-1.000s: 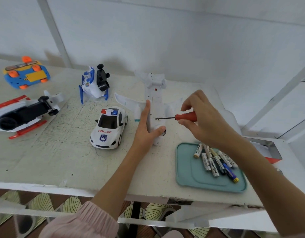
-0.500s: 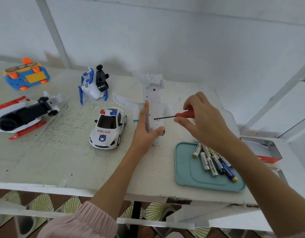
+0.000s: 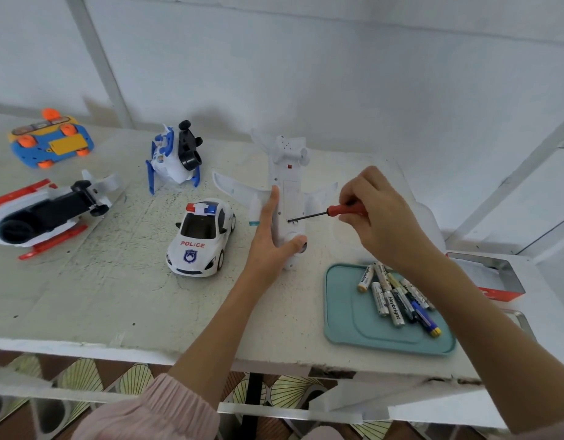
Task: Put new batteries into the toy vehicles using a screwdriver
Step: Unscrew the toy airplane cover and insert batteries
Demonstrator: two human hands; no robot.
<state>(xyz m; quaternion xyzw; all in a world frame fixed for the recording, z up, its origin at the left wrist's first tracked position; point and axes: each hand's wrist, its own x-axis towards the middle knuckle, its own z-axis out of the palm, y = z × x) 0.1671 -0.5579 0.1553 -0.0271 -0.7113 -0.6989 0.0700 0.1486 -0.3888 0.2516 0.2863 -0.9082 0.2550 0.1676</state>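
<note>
While the white toy airplane (image 3: 287, 198) lies belly-up on the bench (image 3: 115, 287), its long axis runs away from the person, nose end near and tail end far. The left hand (image 3: 271, 246) steadies it: fingers lie straight along the fuselage's left flank and the thumb hooks over the nose end, so the hand presses rather than clenches. The right hand (image 3: 379, 220) pinches the red handle of the screwdriver (image 3: 325, 213), its grip narrow around that handle. The shaft lies nearly level and crosswise to the fuselage, pointing left, with the tip at a small dark spot on the belly, just at the near end of the rectangular battery cover. That spot is probably the cover's screw, though it is too small to confirm the tip is seated.

The coming move turns on this crossing: the tool comes in from the right side, so the right hand is the one at work and the left only braces. A shaft lying so flat may slip off the screw head; tilting it more upright looks advisable.

The batteries (image 3: 395, 296) wait on the teal tray (image 3: 344, 312), near the right forearm. The police car (image 3: 201, 239) stands just left of the left hand.
</note>
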